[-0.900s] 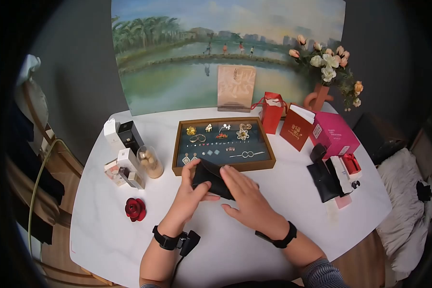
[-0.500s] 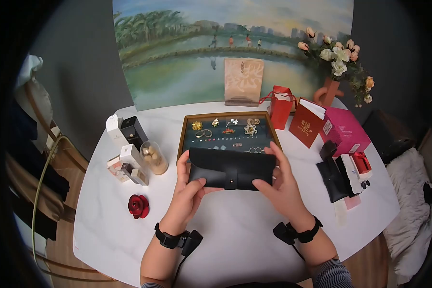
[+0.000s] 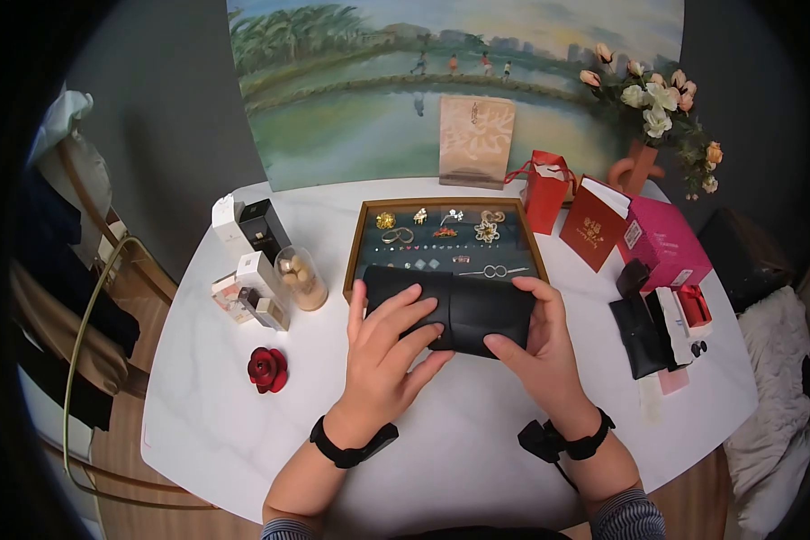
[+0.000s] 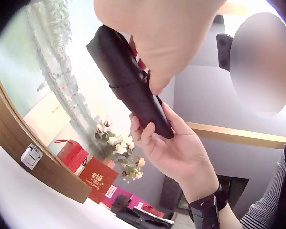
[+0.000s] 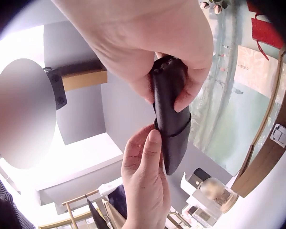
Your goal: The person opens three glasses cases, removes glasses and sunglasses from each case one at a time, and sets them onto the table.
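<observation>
The case (image 3: 490, 315), black with a band (image 3: 451, 297) round its middle, is held above the tabletop (image 3: 198, 423), lying lengthwise from left to right in front of the tray (image 3: 540, 258). In the head view it covers part of the tray's near side.

The left hand (image 3: 380, 360) has changed its hold. Half a second ago it gripped the left end, thumb on the front; now its fingers are spread and laid over the front, their tips just beside the band, with the thumb close to the lower edge. The right hand (image 3: 551, 360) keeps the right end, thumb on the front and the other fingers round the far side. In the earliest frame it lay almost flat against the case, which was then slanted; since then the case has come level. The face towards the head camera has changed too: the curved flap edge seen half a second ago no longer shows, and the band now crosses the face from top to bottom.

The rose (image 3: 267, 370), the cosmetic boxes (image 3: 254, 277) and the red bag (image 3: 545, 193) have the same arrangement on the tabletop, though all sit farther right in the head view, which has shifted.
</observation>
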Action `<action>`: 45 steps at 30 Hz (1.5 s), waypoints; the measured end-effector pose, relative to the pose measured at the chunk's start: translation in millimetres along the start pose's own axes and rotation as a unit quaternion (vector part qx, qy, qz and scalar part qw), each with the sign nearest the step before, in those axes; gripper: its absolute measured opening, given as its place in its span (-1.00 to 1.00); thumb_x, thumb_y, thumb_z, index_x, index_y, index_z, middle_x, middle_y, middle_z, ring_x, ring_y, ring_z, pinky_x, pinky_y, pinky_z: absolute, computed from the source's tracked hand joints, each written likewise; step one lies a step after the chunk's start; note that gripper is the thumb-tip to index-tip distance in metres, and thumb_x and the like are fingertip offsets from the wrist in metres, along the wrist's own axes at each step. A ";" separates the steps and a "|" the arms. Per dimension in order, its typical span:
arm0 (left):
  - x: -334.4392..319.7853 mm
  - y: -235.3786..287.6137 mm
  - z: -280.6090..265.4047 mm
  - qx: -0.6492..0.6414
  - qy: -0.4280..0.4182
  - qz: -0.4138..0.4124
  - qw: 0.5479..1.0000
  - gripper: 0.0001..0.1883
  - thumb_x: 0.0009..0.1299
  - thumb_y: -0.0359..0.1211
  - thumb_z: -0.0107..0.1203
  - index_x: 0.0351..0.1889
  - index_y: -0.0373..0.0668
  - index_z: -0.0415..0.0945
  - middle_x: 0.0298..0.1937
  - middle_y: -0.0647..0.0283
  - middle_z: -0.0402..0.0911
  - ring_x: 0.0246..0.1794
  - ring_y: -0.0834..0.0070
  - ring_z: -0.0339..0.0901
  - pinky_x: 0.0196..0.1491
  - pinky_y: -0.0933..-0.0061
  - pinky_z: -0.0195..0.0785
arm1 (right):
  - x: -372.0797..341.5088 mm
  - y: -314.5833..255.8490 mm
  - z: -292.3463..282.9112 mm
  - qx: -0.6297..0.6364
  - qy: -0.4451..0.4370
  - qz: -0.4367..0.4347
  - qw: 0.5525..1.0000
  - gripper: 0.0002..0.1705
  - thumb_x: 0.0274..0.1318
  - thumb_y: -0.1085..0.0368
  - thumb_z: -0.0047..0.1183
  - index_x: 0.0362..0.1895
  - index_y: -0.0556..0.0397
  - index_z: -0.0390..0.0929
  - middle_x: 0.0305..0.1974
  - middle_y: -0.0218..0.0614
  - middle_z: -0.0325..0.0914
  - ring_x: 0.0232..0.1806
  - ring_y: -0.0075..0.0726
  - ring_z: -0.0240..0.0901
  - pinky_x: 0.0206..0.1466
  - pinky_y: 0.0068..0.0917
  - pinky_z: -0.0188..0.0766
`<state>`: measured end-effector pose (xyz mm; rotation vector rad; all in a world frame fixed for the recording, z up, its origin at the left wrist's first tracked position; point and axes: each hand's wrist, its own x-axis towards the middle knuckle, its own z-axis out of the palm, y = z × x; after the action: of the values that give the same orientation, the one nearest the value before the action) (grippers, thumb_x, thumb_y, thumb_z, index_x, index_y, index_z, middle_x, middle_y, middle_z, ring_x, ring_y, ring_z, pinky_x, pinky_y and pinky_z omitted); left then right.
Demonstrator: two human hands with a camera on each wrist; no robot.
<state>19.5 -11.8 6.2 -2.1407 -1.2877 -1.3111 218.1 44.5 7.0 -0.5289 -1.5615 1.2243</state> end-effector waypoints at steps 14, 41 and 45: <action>2.0 -6.1 3.2 -0.009 0.012 0.086 0.996 -0.67 -0.03 -0.63 0.28 -0.27 -0.22 0.50 -0.05 0.12 0.62 0.10 0.12 0.56 0.13 0.11 0.45 | -2.3 -3.3 -0.8 -0.008 -0.011 -0.002 1.000 -0.23 0.05 0.56 0.20 0.30 -0.01 0.11 0.23 -0.25 0.19 0.29 -0.32 0.20 0.26 -0.39 0.27; 5.7 -6.5 -4.5 -0.061 0.083 -0.033 0.994 -0.76 0.18 -0.60 0.19 -0.24 -0.17 0.43 -0.13 0.15 0.62 0.01 0.17 0.59 0.23 0.03 0.29 | -4.0 -9.2 -2.0 -0.085 -0.058 -0.005 0.995 -0.02 0.05 0.60 0.11 0.50 -0.01 -0.12 0.25 -0.09 0.28 0.30 -0.21 0.25 0.28 -0.35 0.28; -0.9 -18.7 -12.0 -0.141 0.000 -0.145 0.979 -0.79 0.26 -0.46 0.21 -0.15 -0.23 0.50 -0.10 0.13 0.64 -0.03 0.18 0.59 0.16 0.19 0.36 | -4.5 -11.1 -5.0 -0.111 -0.094 -0.001 0.989 -0.06 0.05 0.59 0.10 0.48 0.01 -0.07 0.30 -0.08 0.25 0.32 -0.18 0.25 0.34 -0.33 0.21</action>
<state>-2.6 -10.0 8.5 -2.1933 -1.5411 -1.7017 226.9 38.8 14.6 -0.5679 -1.8730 1.1310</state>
